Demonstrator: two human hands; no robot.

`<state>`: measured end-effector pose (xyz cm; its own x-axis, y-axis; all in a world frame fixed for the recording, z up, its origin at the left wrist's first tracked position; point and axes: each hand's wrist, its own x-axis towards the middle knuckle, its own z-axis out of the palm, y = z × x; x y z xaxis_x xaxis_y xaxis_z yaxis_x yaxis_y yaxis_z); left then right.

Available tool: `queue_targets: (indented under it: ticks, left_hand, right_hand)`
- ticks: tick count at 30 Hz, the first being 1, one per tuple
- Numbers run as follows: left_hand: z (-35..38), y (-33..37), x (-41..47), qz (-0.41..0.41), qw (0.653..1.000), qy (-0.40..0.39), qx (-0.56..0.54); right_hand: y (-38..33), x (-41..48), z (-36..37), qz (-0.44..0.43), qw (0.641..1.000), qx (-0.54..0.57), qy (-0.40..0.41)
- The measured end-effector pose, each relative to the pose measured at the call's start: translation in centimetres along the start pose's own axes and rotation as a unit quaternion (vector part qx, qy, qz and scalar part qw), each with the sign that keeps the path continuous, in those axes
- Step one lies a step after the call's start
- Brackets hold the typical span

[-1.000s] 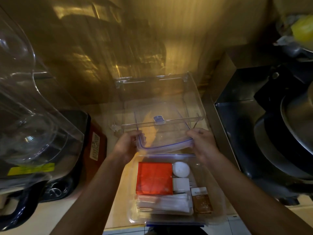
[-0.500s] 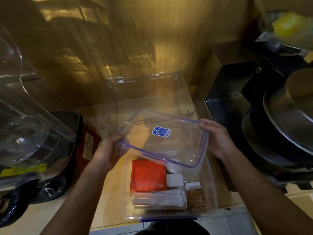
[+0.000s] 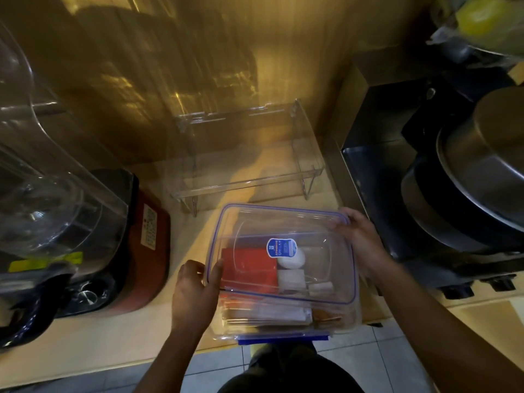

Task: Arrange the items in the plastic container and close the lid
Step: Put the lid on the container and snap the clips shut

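A clear plastic lid (image 3: 317, 222) with a blue seal line and a blue sticker hovers over the clear plastic container (image 3: 283, 331) on the counter's front edge. My left hand (image 3: 195, 290) grips the lid's left side, and my right hand (image 3: 360, 239) grips its far right corner. The lid is tilted and shifted toward the back, so the container's near part stays uncovered. Inside lie a red box (image 3: 249, 268), a round white item (image 3: 292, 260), a white block (image 3: 292, 279), white packets (image 3: 272, 313) and a small brown packet (image 3: 326, 314).
A clear plastic rack (image 3: 243, 177) stands behind the container against the wall. A blender jug (image 3: 42, 199) and a red-brown appliance (image 3: 147, 251) sit to the left. Right of the counter are a stove (image 3: 382, 194) and a steel pot lid (image 3: 487, 171). Tiled floor lies below.
Both hands have brought the lid from in front of the rack toward me and lowered it over the container. The lid has turned from steeply tilted to nearly flat.
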<state>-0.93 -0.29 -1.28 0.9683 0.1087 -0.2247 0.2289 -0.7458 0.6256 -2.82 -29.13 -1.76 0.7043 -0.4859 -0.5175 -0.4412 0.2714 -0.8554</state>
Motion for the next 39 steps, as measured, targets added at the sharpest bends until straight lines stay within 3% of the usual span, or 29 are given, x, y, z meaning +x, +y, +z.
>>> queue_targets:
  ticks: [6, 11, 14, 17, 23, 31, 34, 39]
  left_hand:
    - [-0.2, -1.0, -1.1, 0.053, 0.996, 0.027, 0.062]
    - [-0.5, -1.8, -0.8, 0.033, 0.994, -0.003, 0.108]
    - [-0.2, -2.1, -0.2, -0.015, 0.999, -0.037, -0.007]
    - [0.4, -1.8, 0.0, -0.071, 0.978, -0.081, -0.179]
    - [1.2, -0.8, -0.7, -0.036, 0.944, -0.102, -0.311]
    - [0.8, 0.1, 2.0, -0.019, 0.94, -0.079, -0.331]
    - [0.1, 0.3, 2.6, 0.0, 0.946, -0.118, -0.302]
    - [-1.0, -0.8, 1.8, -0.04, 0.936, -0.133, -0.325]
  right_hand:
    - [1.7, -0.6, -0.8, -0.003, 0.998, -0.069, -0.004]
    - [2.2, -2.3, -1.3, 0.014, 0.996, -0.069, -0.045]
    - [2.7, -3.6, -1.3, 0.015, 0.997, -0.048, -0.051]
    - [3.0, -4.5, -0.9, 0.014, 0.999, -0.02, -0.041]
    - [2.8, -3.4, -0.2, 0.019, 0.999, -0.011, -0.038]
    - [1.8, 0.1, 2.1, -0.014, 0.997, -0.061, -0.035]
    - [0.9, 0.8, 2.8, -0.009, 0.993, -0.12, -0.021]
    - [0.5, 0.4, 3.2, -0.001, 0.987, -0.158, -0.043]
